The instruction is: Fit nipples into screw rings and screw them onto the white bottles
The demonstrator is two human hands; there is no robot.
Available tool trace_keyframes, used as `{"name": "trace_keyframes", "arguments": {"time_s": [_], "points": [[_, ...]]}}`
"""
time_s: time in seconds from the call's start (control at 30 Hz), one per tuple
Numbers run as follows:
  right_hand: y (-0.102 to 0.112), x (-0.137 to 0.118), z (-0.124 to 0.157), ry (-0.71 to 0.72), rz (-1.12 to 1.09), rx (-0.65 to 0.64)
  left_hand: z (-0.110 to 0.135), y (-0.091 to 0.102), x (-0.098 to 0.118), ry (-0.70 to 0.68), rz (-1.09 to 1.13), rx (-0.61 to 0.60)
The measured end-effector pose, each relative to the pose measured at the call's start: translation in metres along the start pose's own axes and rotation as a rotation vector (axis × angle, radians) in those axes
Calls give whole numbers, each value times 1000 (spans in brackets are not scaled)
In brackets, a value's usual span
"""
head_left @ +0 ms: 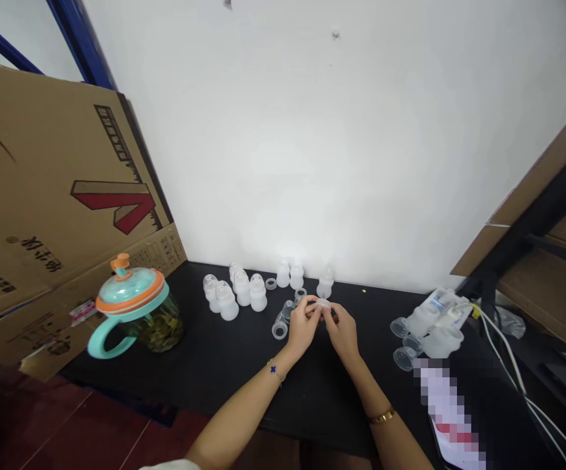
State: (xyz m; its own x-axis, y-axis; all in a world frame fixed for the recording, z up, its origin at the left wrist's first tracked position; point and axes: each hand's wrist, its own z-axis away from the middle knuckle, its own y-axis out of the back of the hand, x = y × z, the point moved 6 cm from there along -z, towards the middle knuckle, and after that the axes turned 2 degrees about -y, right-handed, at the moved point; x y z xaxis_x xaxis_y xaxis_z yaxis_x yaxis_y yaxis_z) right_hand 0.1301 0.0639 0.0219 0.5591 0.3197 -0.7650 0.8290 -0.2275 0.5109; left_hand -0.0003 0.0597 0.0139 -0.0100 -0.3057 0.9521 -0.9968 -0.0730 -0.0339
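My left hand (pixel 304 324) and my right hand (pixel 342 328) meet over the middle of the black table, fingers closed on a small whitish bottle collar (pixel 322 303) with what looks like a nipple in it. Just behind it stands a small baby bottle (pixel 325 285) with a clear top. Beside my left hand lie loose collar rings (pixel 279 330) and clear caps (pixel 288 309). To the left, several frosted baby bottles (pixel 226 302) stand upright under clear domed caps. Two more bottles (pixel 296 276) stand near the wall, next to another ring (pixel 271 284).
A lidded glass jug (pixel 158 323) with a turquoise handle stands at the left, before a large cardboard box (pixel 52 196). At the right lie bottle bodies (pixel 442 342), clear domed caps (pixel 404 358), a phone (pixel 452 418) with a blurred screen and white cables (pixel 512 365).
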Motion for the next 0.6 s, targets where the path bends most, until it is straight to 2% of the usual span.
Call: {"name": "trace_keyframes", "arguments": {"time_s": [0.27, 0.43, 0.6], "points": [[3, 1, -1, -29, -16, 3, -1, -2, -1, -48, -38, -21], [1, 0, -1, -56, -33, -23, -2, 4, 10, -129, -206, 48], [-4, 9, -3, -114, -156, -62, -4, 5, 5, -92, -213, 45]]}}
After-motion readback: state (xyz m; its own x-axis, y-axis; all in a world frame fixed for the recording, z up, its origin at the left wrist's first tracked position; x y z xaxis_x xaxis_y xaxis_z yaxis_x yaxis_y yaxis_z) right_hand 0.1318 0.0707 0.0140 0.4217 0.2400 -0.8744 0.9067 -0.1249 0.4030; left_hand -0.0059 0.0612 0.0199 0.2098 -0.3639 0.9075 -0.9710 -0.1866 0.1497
